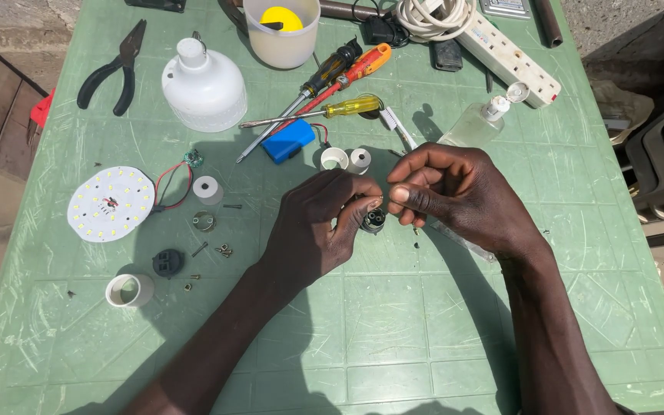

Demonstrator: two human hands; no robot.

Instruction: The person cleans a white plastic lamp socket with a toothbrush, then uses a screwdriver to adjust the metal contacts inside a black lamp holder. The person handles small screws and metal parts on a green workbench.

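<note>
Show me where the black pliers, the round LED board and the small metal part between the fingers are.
black pliers (121, 73): head view, near the pivot.
round LED board (111, 204): head view, middle of the white disc.
small metal part (374, 220): head view, its round dark face.

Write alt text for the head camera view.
Two bare hands, left hand and right hand, pinch a small metal lamp base above a green plastic table. Around lie screwdrivers, pliers, a round LED board and a white bulb dome.
</note>
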